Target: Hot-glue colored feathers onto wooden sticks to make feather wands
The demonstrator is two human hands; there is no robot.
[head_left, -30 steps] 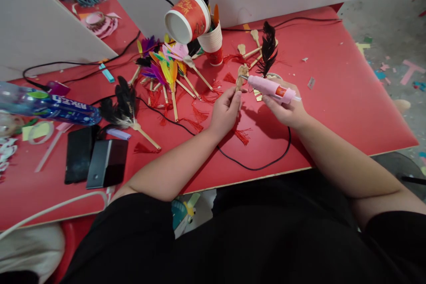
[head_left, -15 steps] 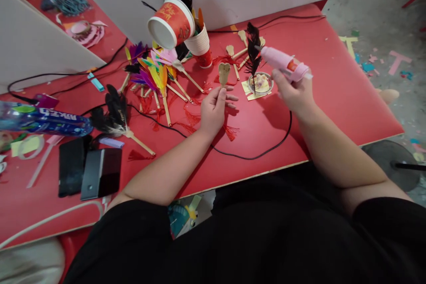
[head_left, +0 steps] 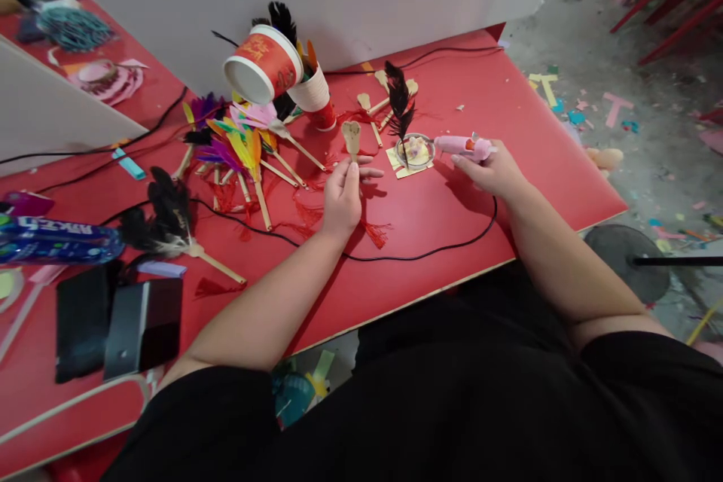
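Note:
Between the thumb and fingers of my left hand (head_left: 344, 196) is a small wooden fan handle (head_left: 351, 137), its heart-shaped head upright and a red tassel (head_left: 376, 233) hanging below. My right hand (head_left: 491, 172) grips a pink hot glue gun (head_left: 464, 146), whose nozzle points left at the rim of a small round dish (head_left: 415, 151). I cannot tell whether the nozzle touches it. The dish holds pale, lumpy stuff and sits on a yellow card (head_left: 402, 172). A black feather (head_left: 400, 102) stands up at the dish's left side.
Finished feather fans (head_left: 248, 154) lie in a pile on the left, with a black-feathered fan (head_left: 169, 218) nearer me. Paper cups (head_left: 310, 94) stand behind. More bare handles (head_left: 376, 109) lie at the back. A black cord (head_left: 395, 257) loops across the red table. A bottle (head_left: 62, 239) lies far left.
My right hand has lowered the glue gun from beside the black feather to the dish's right rim. My left hand still holds the handle. The whole view has shifted.

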